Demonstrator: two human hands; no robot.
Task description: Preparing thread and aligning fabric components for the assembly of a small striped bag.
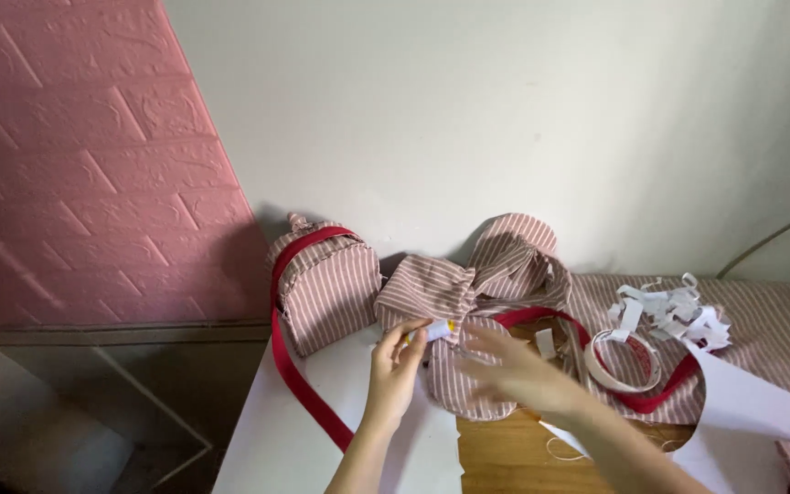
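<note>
While our left hand (395, 366) pinches a small white tube (433, 330) over the striped fabric (454, 302) on the table (267, 439), our right hand (514, 370) hovers with fingers spread, gripping nothing. We seem mid-gluing; the next move calls for steadying the cloth beside the red strap (299, 384).

We see soft, even daylight on the pale plaster wall (505, 110). The striped pink fabric pouch (326, 288) throws a soft shadow up-left, away from our hands. Our right hand (514, 370) is motion-blurred beside the sharper left hand (395, 370). The lower-left corner sinks into dimness.
</note>
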